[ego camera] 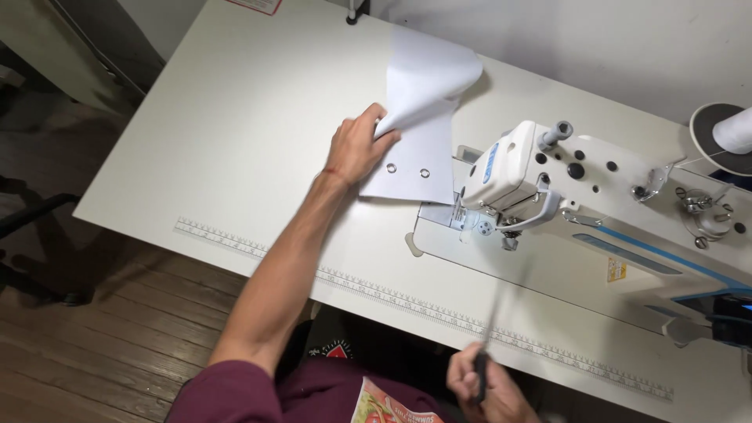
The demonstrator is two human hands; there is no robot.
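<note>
Pictured at a white sewing table (235, 117): left hand (356, 149) with fingers closed on a folded white fabric panel (419, 110) with two metal eyelets, left of the sewing machine (548, 180). Right hand (486, 384) clenched around blurred scissors (489, 337) near the table's front edge. Panel apparently off the needle; any stitching done not discernible.

On the sewing machine (595, 204) I see three labels. A narrow blue label (491, 163) runs upright on its head, at about nine o'clock from the black knobs. A small yellow sticker (616, 269) sits on the arm's front, at five o'clock from the blue one. A little white label (458, 216) lies beneath the head. At the table's far edge, twelve o'clock, a red-bordered sticker (257, 5) pokes in.
</note>
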